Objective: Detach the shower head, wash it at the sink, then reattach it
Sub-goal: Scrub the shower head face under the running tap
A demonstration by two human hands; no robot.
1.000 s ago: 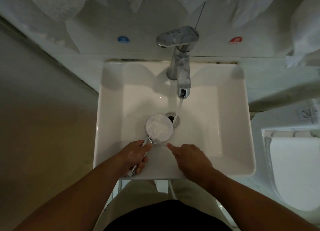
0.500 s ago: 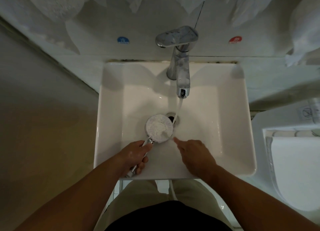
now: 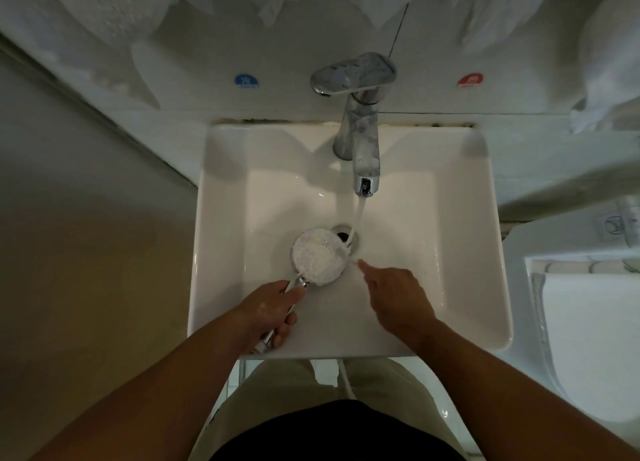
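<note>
The round shower head [image 3: 319,257] lies face up in the white sink [image 3: 221,252], its chrome handle pointing toward me. My left hand [image 3: 269,308] is closed around that handle at the sink's near left. My right hand [image 3: 394,296] hovers just right of the head, index finger stretched out with its tip beside the head's right rim, other fingers curled, holding nothing. Water runs from the chrome faucet [image 3: 360,142] and falls at the head's far right edge, over the drain [image 3: 343,233].
A toilet [image 3: 588,339] stands close on the right. White towels [image 3: 86,7] hang above the back ledge. A blue sticker [image 3: 246,80] and a red sticker [image 3: 470,79] flank the faucet. A beige wall fills the left side.
My right hand has moved away from me and a little right, its fingertip going from the head's near rim to its right rim. The left hand and shower head have stayed put.
</note>
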